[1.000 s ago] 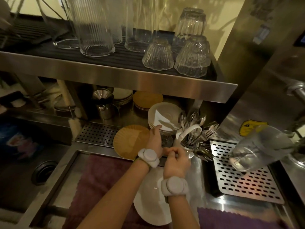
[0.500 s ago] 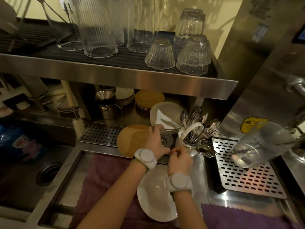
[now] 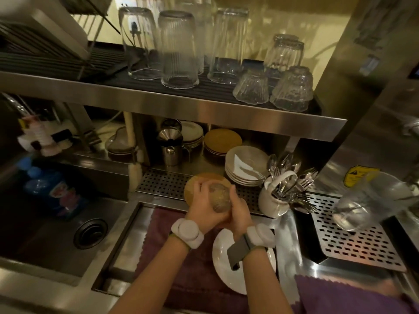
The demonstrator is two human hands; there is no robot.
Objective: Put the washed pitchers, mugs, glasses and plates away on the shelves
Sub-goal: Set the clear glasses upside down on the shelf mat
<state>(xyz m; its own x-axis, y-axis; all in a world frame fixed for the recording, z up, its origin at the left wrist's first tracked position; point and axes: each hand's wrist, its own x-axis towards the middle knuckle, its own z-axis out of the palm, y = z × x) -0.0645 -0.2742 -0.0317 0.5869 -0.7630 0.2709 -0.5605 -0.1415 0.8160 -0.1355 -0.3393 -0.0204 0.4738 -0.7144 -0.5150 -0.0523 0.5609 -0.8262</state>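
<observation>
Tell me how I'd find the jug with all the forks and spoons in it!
Start at the long steel shelf holding upside-down glasses, then look underneath its right end, right of the stack of white plates. There stands a white jug stuffed with forks and spoons. Nothing else nearby bristles with shiny cutlery.

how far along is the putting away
Partly done. Upturned glasses already stand on the top shelf, and plate stacks sit below it. In hand: a small ribbed glass, gripped by the left hand and right hand. Left: the white plate on the purple cloth and the pitcher at right.
</observation>
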